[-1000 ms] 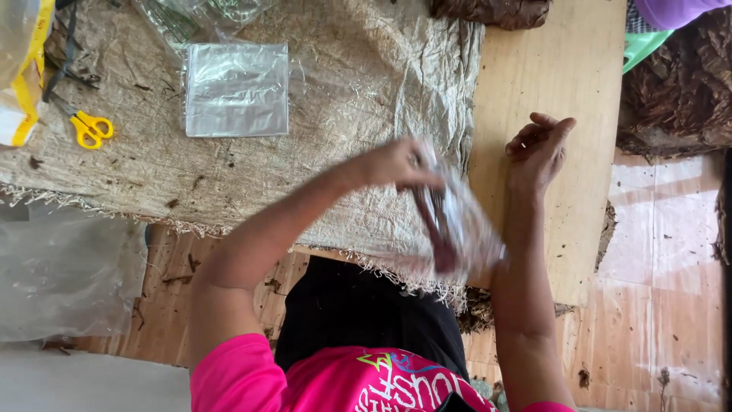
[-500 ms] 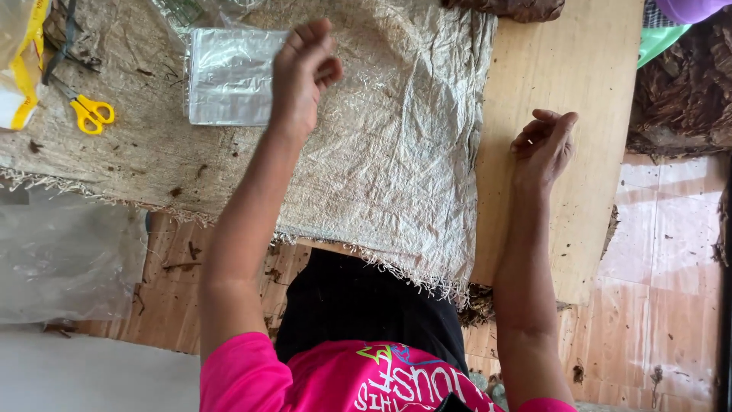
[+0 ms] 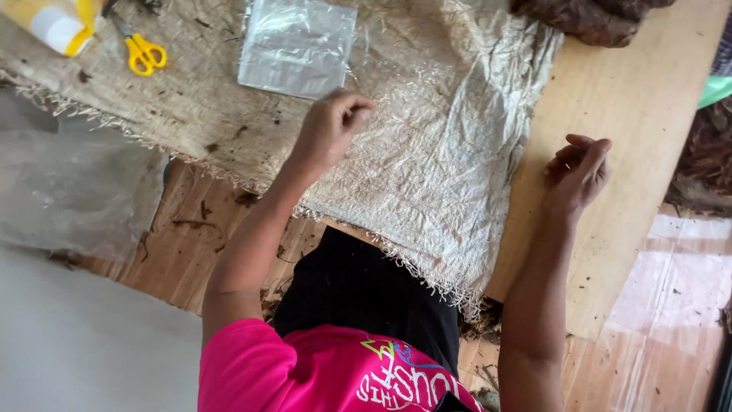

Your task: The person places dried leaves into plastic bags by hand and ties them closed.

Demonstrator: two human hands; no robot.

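Pink-sleeved person over a woven sack cloth (image 3: 427, 175) on the desk (image 3: 610, 114), right hand (image 3: 577, 169) resting on bare wood, fingers curled and empty, left hand (image 3: 329, 126) loosely closed, empty, just beside a clear plastic bag (image 3: 297, 46), yellow scissors (image 3: 143, 53) beyond.

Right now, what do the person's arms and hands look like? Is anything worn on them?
Both arms are bare from the shoulder down, and both hands, left and right, wear no gloves; I see no rings or watch. The bright pink short-sleeved shirt with printed lettering ends at the upper arm.
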